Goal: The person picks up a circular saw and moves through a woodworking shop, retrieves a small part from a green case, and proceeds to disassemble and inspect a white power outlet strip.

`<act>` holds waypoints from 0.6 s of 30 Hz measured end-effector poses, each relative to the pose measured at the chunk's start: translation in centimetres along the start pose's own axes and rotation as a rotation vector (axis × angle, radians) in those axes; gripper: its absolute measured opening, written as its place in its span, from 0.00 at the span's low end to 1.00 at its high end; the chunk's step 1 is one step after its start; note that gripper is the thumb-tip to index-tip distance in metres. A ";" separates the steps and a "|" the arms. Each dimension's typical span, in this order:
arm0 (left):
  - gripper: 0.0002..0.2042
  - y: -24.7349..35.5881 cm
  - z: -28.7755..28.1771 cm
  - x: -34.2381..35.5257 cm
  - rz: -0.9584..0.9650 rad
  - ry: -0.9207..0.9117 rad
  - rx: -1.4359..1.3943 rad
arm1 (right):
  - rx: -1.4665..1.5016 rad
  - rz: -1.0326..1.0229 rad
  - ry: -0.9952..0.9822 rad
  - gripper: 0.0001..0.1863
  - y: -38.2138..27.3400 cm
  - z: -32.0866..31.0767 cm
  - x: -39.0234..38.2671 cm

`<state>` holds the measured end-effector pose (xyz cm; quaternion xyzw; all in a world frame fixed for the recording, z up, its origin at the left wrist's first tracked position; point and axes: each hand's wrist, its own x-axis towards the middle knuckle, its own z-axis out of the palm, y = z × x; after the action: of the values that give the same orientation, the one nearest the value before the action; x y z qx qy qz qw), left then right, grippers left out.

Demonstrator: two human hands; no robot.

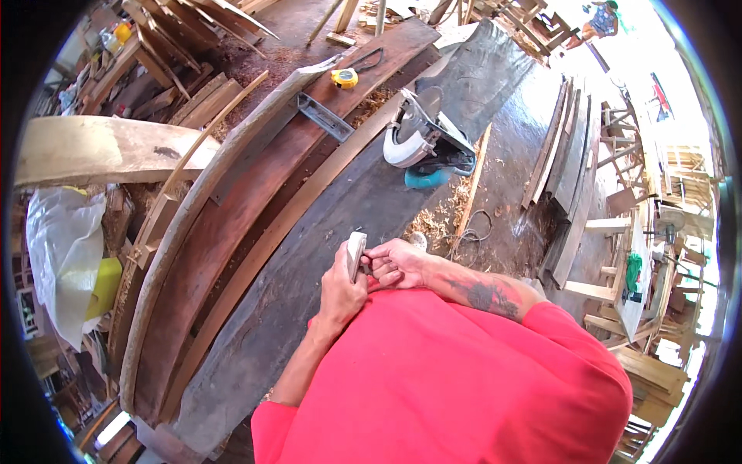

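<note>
My left hand (342, 288) is closed around a small flat grey-white object (355, 251), held upright at chest height. My right hand (394, 263) touches that object from the right, its fingers curled against its edge. Both hands hover above a long dark plank (340, 224) lying on the workbench. What the object is I cannot tell. My red shirt fills the lower part of the view.
A circular saw (421, 139) rests on the plank ahead, sawdust around it. A yellow tape measure (345, 77) and a metal square (325, 117) lie on reddish boards (232, 224) to the left. Stacked planks stand right, a plastic bag (66, 255) left, a person (601, 19) far off.
</note>
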<state>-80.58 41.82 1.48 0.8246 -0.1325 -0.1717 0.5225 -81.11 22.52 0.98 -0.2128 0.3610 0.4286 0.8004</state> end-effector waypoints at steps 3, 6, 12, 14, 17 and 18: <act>0.29 0.2 -0.4 0.7 -0.039 -0.076 -0.058 | -0.484 -0.312 0.146 0.10 0.5 1.0 -0.7; 0.29 0.8 -0.7 0.9 -0.144 -0.040 -0.032 | -1.445 -0.801 0.292 0.11 0.4 3.3 -2.7; 0.27 -0.7 -1.0 1.4 -0.215 -0.095 -0.131 | -2.200 -1.092 0.140 0.13 -1.3 1.0 -1.4; 0.26 -1.1 -0.9 1.4 -0.286 -0.136 -0.204 | -2.425 -1.144 0.046 0.13 -1.7 0.7 -0.6; 0.26 0.0 -0.9 1.2 -0.267 -0.111 -0.100 | -2.352 -1.173 -0.029 0.10 -2.4 0.7 -0.2; 0.26 0.3 -1.1 1.1 -0.268 -0.103 -0.100 | -2.355 -1.177 -0.038 0.10 -2.1 0.6 0.7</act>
<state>-79.18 42.13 2.02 0.7980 -0.0391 -0.2885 0.5277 -78.90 22.12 0.90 -0.8966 -0.3834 0.0771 0.2076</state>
